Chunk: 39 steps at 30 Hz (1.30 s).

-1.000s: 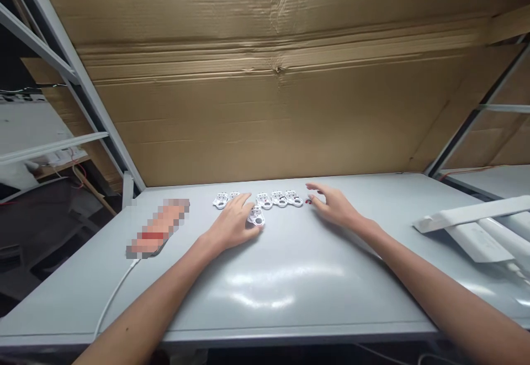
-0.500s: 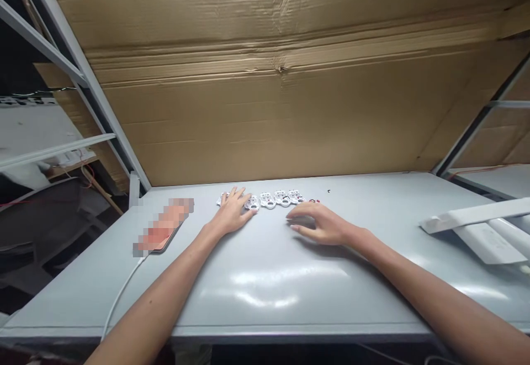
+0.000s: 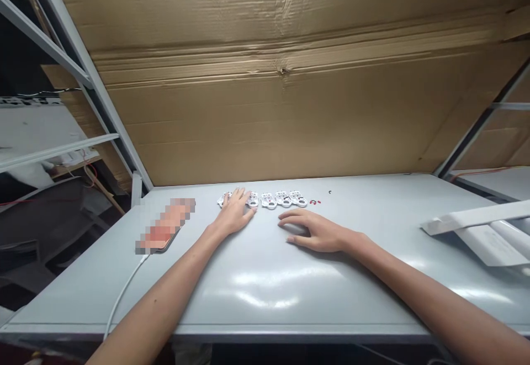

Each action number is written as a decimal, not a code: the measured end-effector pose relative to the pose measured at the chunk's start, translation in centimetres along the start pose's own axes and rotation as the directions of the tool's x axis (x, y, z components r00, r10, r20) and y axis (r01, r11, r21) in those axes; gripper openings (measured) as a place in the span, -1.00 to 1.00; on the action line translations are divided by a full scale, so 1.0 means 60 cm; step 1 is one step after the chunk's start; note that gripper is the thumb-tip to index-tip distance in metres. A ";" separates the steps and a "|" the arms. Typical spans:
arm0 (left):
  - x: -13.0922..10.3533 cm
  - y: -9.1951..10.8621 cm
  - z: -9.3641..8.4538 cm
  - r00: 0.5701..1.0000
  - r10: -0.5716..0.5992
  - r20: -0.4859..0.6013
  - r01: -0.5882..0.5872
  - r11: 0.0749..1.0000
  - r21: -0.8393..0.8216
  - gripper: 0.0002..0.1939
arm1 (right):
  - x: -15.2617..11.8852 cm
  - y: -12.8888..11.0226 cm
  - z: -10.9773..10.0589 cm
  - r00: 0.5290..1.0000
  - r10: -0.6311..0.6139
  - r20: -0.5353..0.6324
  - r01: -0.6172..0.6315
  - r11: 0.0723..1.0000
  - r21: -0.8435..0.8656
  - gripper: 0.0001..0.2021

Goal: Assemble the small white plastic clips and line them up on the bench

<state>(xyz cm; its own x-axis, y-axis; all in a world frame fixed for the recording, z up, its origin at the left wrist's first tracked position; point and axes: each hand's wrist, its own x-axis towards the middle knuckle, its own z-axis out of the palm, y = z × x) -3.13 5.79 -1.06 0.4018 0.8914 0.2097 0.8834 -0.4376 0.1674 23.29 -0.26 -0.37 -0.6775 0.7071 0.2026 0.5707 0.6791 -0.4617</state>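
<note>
Several flat white cut-out pieces (image 3: 269, 201), each with a ring-shaped opening and small dark and red marks, lie in a row toward the back of the grey table. Over the left end of that row rests my left hand (image 3: 235, 211), fingers spread and covering part of some pieces. My right hand (image 3: 312, 229) is in front of the row's right end, fingers apart and slightly curled, holding nothing. Just past the last white piece are tiny red and black bits (image 3: 314, 202). A small black bit (image 3: 330, 192) lies farther right.
A phone (image 3: 168, 229), blurred out, lies at the left with a white cable (image 3: 124, 293) plugged in. White long pieces (image 3: 480, 216) stick in from the right edge. A cardboard wall (image 3: 285, 122) closes the back, with metal frame posts (image 3: 97, 86) at the sides.
My right hand has moved slightly left and toward me, uncovering the right-end white pieces and the red bits. My left hand stays almost where it was.
</note>
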 end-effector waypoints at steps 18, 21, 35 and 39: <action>-0.042 0.052 -0.033 0.905 0.420 0.070 -0.418 0.908 -0.042 -0.73 | 0.004 0.015 -0.007 0.996 -0.061 -0.068 0.062 0.998 0.018 -0.72; -0.053 0.066 -0.039 0.902 0.427 0.070 -0.426 0.904 -0.022 -0.74 | 0.004 0.018 -0.008 0.994 -0.044 -0.100 0.044 0.999 -0.005 -0.72; -0.063 0.077 -0.056 0.856 0.517 0.017 -0.496 0.829 -0.260 -0.71 | 0.003 0.025 -0.006 0.985 -0.023 -0.168 0.010 0.997 -0.077 -0.71; -0.038 0.033 -0.042 0.934 0.345 -0.093 -0.355 0.925 -0.137 -0.58 | 0.001 0.018 0.000 0.987 -0.078 -0.139 0.073 0.996 -0.042 -0.67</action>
<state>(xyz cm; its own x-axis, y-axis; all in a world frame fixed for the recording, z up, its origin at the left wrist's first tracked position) -2.89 2.62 1.21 0.6577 0.6703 0.3436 0.6410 -0.7377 0.2122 23.90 0.52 -0.86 -0.6489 0.6725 0.3559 0.5391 0.7365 -0.4087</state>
